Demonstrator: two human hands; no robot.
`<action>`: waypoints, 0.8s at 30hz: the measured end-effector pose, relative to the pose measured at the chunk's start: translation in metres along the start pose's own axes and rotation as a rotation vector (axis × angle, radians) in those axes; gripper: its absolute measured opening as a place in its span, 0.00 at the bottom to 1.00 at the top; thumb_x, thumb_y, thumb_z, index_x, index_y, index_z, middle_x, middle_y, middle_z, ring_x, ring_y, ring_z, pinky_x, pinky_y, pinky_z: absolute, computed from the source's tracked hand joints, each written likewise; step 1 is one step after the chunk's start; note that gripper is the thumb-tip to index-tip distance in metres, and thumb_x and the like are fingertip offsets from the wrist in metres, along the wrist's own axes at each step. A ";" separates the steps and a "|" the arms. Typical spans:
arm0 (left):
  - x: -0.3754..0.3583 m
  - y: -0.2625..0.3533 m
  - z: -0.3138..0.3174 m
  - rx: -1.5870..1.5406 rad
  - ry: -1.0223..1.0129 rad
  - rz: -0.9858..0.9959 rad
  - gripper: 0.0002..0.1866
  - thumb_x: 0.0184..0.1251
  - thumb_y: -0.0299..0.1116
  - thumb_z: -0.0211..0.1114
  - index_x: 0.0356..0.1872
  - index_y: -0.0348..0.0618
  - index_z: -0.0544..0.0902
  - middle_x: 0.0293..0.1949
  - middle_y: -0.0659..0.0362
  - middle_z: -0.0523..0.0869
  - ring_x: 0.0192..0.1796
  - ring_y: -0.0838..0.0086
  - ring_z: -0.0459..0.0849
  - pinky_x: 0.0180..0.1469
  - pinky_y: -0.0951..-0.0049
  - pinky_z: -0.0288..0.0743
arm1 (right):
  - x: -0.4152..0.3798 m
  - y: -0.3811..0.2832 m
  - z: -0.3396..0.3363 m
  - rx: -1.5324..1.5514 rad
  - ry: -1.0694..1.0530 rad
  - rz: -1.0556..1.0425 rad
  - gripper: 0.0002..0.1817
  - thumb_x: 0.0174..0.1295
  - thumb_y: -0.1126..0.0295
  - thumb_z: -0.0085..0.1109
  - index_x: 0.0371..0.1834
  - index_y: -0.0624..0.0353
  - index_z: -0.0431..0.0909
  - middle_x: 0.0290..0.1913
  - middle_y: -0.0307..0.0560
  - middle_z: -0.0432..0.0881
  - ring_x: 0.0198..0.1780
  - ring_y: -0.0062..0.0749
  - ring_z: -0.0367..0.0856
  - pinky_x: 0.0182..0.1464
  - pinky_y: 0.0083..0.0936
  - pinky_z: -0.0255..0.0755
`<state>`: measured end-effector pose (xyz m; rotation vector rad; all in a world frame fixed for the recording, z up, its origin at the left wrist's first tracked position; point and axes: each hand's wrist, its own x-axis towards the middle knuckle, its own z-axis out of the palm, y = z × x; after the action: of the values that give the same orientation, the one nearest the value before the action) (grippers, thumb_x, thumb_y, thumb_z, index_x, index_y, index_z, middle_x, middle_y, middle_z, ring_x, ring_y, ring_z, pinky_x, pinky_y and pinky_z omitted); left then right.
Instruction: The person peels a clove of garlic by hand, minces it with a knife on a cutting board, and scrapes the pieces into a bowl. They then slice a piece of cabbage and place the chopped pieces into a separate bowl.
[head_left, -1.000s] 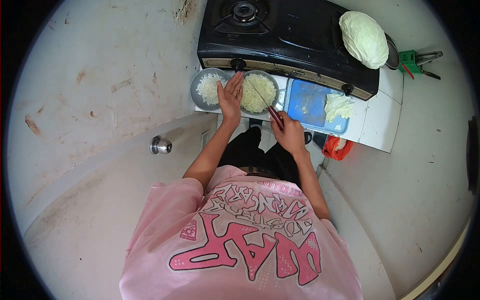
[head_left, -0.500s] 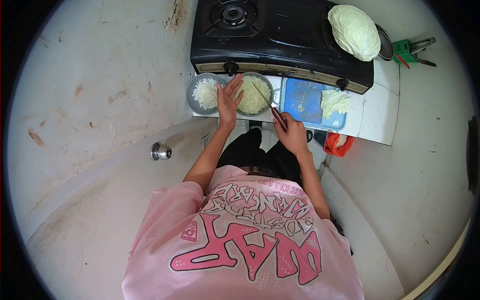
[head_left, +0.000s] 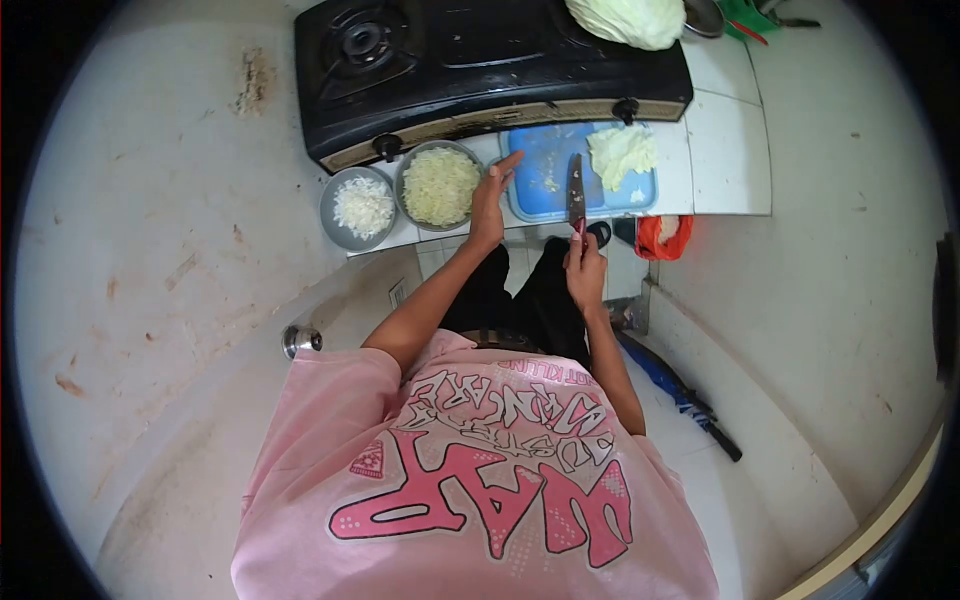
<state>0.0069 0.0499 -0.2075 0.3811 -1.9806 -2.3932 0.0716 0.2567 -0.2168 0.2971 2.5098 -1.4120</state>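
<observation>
My right hand (head_left: 586, 268) grips the handle of a knife (head_left: 576, 195), its blade pointing away from me over the blue cutting board (head_left: 540, 205). Bits of something pale cling to the blade. My left hand (head_left: 488, 205) is open, fingers extended, between the board's left edge and a grey bowl of shredded cabbage (head_left: 440, 186). Farther left stands a second grey bowl with white chopped pieces (head_left: 363, 208). A cabbage leaf (head_left: 622, 154) lies at the right of the board, with small scraps (head_left: 551, 184) near its middle.
Behind the board stands a black gas stove (head_left: 470, 75), with a cabbage head (head_left: 630, 20) on its right end. A green holder (head_left: 752, 22) with utensils is at the far right. An orange-red bag (head_left: 664, 238) hangs or sits below the counter edge. A door knob (head_left: 302, 341) juts out at left.
My left hand has moved right, from over the cabbage bowl to the board's edge. The knife has swung from the bowl to over the board. The camera view has shifted right.
</observation>
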 end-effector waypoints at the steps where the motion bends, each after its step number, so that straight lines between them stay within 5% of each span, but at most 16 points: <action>1: 0.004 -0.006 0.009 0.027 0.005 0.014 0.37 0.87 0.59 0.32 0.71 0.39 0.77 0.70 0.48 0.78 0.75 0.57 0.71 0.79 0.57 0.59 | -0.002 0.008 0.001 -0.005 0.005 0.013 0.20 0.81 0.57 0.48 0.42 0.66 0.76 0.20 0.53 0.79 0.23 0.48 0.84 0.28 0.42 0.72; 7: 0.019 -0.026 0.026 0.343 -0.072 0.135 0.33 0.88 0.52 0.36 0.73 0.36 0.73 0.77 0.45 0.70 0.81 0.52 0.63 0.81 0.59 0.53 | -0.003 0.021 0.012 0.011 0.026 0.071 0.19 0.80 0.59 0.49 0.43 0.67 0.77 0.22 0.61 0.80 0.28 0.59 0.85 0.31 0.46 0.73; 10: 0.017 -0.036 0.035 0.421 -0.086 0.212 0.31 0.88 0.49 0.37 0.75 0.35 0.71 0.78 0.45 0.68 0.82 0.51 0.61 0.82 0.58 0.52 | 0.000 0.025 0.024 0.005 0.046 0.012 0.21 0.81 0.57 0.49 0.39 0.66 0.77 0.20 0.54 0.81 0.24 0.45 0.85 0.28 0.37 0.72; 15: 0.016 -0.047 0.055 0.438 -0.116 0.263 0.31 0.88 0.47 0.38 0.76 0.34 0.68 0.79 0.44 0.66 0.82 0.51 0.59 0.82 0.56 0.50 | 0.004 0.011 0.038 0.020 -0.031 -0.056 0.14 0.77 0.64 0.53 0.45 0.69 0.75 0.30 0.72 0.83 0.37 0.70 0.84 0.35 0.54 0.75; 24: 0.008 -0.021 0.054 0.147 -0.050 0.053 0.40 0.85 0.60 0.26 0.80 0.37 0.63 0.82 0.49 0.61 0.85 0.54 0.51 0.84 0.56 0.40 | 0.008 -0.008 0.042 0.150 -0.098 -0.083 0.13 0.77 0.67 0.53 0.44 0.70 0.75 0.28 0.71 0.82 0.37 0.70 0.84 0.35 0.52 0.76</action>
<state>-0.0080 0.1051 -0.2201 0.2705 -2.1660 -2.2557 0.0666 0.2169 -0.2334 0.1488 2.3678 -1.6098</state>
